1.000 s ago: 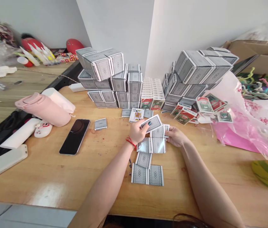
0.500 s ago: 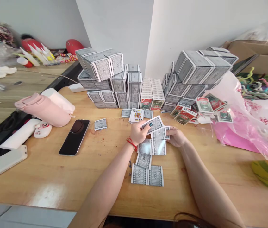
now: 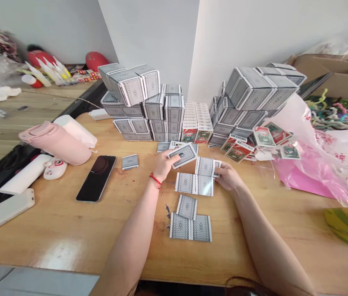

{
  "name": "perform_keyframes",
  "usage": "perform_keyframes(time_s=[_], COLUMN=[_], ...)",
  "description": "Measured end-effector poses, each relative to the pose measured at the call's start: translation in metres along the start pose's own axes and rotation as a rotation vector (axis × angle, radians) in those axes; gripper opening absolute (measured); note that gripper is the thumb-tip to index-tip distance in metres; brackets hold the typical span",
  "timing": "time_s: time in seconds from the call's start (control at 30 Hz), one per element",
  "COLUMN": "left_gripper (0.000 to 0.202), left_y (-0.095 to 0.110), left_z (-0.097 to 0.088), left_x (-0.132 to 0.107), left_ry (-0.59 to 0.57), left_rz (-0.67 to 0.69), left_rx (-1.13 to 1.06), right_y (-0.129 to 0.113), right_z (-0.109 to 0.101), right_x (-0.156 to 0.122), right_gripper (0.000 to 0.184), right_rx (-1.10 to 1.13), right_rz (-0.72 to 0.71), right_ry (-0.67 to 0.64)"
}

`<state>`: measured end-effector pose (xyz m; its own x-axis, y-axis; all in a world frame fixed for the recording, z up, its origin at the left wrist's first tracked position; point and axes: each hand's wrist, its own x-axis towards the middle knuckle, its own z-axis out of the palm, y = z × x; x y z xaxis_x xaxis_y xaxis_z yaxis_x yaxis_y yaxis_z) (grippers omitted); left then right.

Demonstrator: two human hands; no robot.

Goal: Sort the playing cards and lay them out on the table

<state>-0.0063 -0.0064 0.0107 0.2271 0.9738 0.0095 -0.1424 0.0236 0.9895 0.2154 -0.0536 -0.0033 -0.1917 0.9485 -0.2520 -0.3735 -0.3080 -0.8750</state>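
Observation:
My left hand (image 3: 162, 165) pinches a grey-backed playing card (image 3: 185, 155), thumb on its patterned back; whether more cards lie under it I cannot tell. It covers part of a face-up king card (image 3: 174, 144) behind. My right hand (image 3: 229, 176) has its fingers closed on the right edge of a group of grey-backed cards (image 3: 205, 167), which looks joined edge to edge with a lower row (image 3: 186, 183). Closer to me, a single card (image 3: 187, 206) overlaps two cards lying side by side (image 3: 201, 228) on the table.
Tall stacks of card blocks rise at left (image 3: 130, 88) and right (image 3: 250, 86), with boxed decks (image 3: 204, 135) between them. At left lie a phone (image 3: 96, 179), a small card stack (image 3: 130, 161) and a pink bottle (image 3: 59, 144). Yellow tape (image 3: 343, 224) and plastic bags (image 3: 309, 144) are at right.
My left hand has moved left with its card, away from my right hand, and now partly covers the king. The card group has shifted slightly up and left; my right hand stays on it.

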Motion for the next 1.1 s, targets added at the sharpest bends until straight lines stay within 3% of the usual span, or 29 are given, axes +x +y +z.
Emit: perform_keyframes(time_s=[0.2,0.5,0.7,0.87,1.1], left_gripper=[0.021,0.024,0.024,0.023,0.020], left_y=[0.0053,0.0061,0.0026,-0.0004,-0.0011], left_z=[-0.0066,-0.0055,-0.0060,-0.0039,-0.0034], left_x=[-0.0036,-0.0018,-0.0012,-0.0005,-0.0007], left_ry=[-0.111,-0.087,-0.006,-0.105,-0.156], left_rz=[0.038,0.085,0.070,0.087,0.061], left_rx=[0.200,0.259,0.171,0.274,0.267], right_y=[-0.0013,-0.0018,-0.0013,-0.0014,-0.0012], right_z=[-0.0013,-0.0052,-0.0044,-0.0045,-0.0049], right_x=[-0.0010,0.0014,0.0016,0.0015,0.0023], right_gripper=[0.018,0.019,0.020,0.019,0.019], right_rx=[-0.020,-0.003,-0.017,-0.030,-0.003], right_rz=[0.004,-0.012,-0.012,-0.019,-0.012], right_ry=[0.023,0.060,0.074,0.052,0.042])
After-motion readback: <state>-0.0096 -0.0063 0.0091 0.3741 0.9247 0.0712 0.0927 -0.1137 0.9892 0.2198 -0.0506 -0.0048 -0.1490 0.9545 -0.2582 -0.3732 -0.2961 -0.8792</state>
